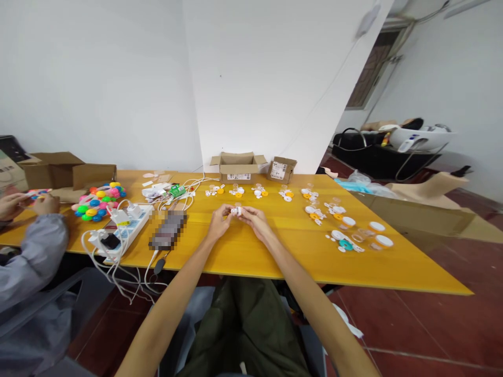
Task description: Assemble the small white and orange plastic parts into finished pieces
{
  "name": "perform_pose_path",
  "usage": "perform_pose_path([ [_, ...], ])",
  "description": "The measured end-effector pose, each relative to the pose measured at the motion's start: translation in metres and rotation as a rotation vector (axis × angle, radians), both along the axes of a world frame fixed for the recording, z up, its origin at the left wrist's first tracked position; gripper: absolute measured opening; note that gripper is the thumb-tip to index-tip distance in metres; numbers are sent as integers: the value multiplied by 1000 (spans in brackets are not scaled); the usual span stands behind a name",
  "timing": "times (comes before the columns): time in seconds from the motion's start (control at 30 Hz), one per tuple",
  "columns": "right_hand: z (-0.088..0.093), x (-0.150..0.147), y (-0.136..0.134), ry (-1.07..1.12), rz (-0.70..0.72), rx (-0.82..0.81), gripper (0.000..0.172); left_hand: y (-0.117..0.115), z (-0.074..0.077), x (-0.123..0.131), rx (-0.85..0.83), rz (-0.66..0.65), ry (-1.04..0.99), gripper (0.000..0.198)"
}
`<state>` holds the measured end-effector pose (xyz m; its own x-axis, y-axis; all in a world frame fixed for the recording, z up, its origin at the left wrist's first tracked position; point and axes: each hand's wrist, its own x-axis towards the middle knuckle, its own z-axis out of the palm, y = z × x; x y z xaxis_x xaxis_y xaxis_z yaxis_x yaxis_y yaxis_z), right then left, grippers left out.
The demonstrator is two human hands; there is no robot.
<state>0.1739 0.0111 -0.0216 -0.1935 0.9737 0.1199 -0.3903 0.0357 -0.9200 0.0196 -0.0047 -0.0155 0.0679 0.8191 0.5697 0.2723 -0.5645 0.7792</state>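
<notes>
My left hand [219, 220] and my right hand [253, 218] meet above the yellow table [251, 251], fingers pinched together on a small white plastic part [236, 211] held between them. Beyond my hands lie several little groups of white, clear and orange plastic pieces [260, 192] in a row. More such pieces, with white round caps and a teal one [346, 244], are spread to the right.
Two open cardboard boxes [238, 166] stand at the wall. At left are a white power strip [123, 226] with cables, a phone [168, 229], a heap of coloured balls [99, 201], and another person's hands [23, 203] in grey sleeves.
</notes>
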Motion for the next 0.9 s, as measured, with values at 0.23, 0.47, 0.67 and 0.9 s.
perform_pose_path([
  [0.23, -1, 1, 1, -1, 15, 13, 37, 2, -3, -1, -16, 3, -4, 15],
  [0.47, 1, -2, -1, 2, 21, 30, 36, 1, -2, 0, 20, -2, 25, 27],
  [0.67, 5, -3, -4, -8, 28, 34, 39, -1, 2, -1, 57, 2, 71, 18],
  [0.9, 10, -2, -6, -34, 17, 19, 40, -3, 5, -1, 107, 21, 111, 14],
])
